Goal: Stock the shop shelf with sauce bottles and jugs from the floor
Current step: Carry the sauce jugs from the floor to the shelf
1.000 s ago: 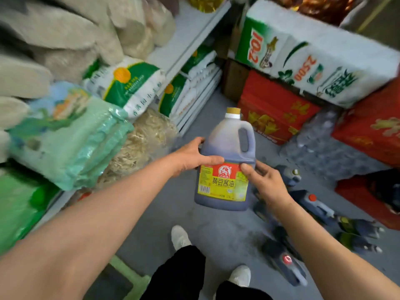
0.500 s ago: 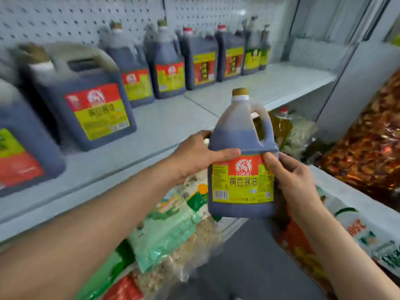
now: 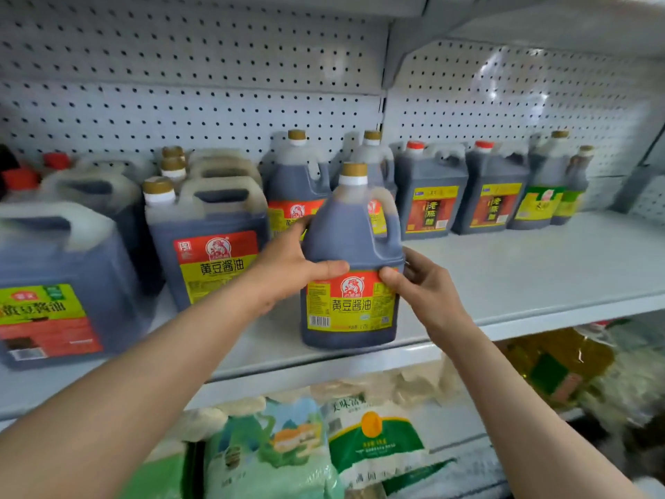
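Left hand (image 3: 288, 268) and right hand (image 3: 421, 286) grip the soy sauce jug (image 3: 351, 261) from both sides, upright at the front edge of the shelf (image 3: 539, 279).

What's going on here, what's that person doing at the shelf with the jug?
A person is stocking a shop shelf. Both hands hold one dark sauce jug at the shelf's front edge: the left hand on its side, the right hand at its label. Whether its base has touched down is unclear. Similar jugs stand behind it.
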{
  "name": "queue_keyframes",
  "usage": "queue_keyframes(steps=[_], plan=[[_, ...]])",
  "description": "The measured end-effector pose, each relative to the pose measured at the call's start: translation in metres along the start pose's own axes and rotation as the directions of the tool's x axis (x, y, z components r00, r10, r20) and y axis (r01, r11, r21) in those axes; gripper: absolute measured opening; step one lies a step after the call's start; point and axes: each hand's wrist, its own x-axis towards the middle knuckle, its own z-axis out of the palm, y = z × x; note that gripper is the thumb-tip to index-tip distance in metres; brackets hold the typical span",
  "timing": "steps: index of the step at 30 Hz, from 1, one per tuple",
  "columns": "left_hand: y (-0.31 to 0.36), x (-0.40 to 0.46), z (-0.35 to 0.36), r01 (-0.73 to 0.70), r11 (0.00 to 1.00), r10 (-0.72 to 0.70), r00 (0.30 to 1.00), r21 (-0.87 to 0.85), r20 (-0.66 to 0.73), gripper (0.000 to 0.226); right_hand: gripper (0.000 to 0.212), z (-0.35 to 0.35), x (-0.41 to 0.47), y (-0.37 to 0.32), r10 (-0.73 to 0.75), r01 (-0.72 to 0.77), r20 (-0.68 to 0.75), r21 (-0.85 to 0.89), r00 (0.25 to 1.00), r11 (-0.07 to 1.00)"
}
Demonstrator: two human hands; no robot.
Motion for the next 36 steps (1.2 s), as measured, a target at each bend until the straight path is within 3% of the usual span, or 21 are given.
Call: queue_keyframes(steps=[3, 7, 14, 18, 36], plan=[[-0.005, 0.019, 0.002, 0.023, 0.999, -0.021, 0.996, 0.031, -0.086, 0.111, 0.055, -0.007, 0.041, 0.014, 0.012, -0.005, 0.121, -0.053, 0.993, 0.999], [-0.006, 0.051, 0.002, 0.092, 0.996, -0.091, 0.983, -0.001, -0.158, 0.091, 0.067, -0.007, 0.087, 0.031, 0.017, 0.004, 0.198, -0.102, 0.980, 0.995], [-0.011, 0.090, 0.008, 0.124, 0.991, -0.096, 0.928, 0.053, -0.361, 0.086, 0.044, 0.006, 0.142, 0.048, 0.014, 0.021, 0.249, -0.138, 0.968, 0.990], [-0.011, 0.097, 0.010, 0.134, 0.987, -0.085, 0.897, 0.084, -0.433, 0.081, 0.048, 0.013, 0.157, 0.055, -0.002, 0.038, 0.277, -0.124, 0.961, 0.992], [-0.016, 0.082, 0.003, 0.277, 0.933, -0.125, 0.848, 0.230, -0.514, 0.081, 0.051, 0.026, 0.149, 0.048, 0.013, 0.042, 0.306, -0.175, 0.952, 0.984]])
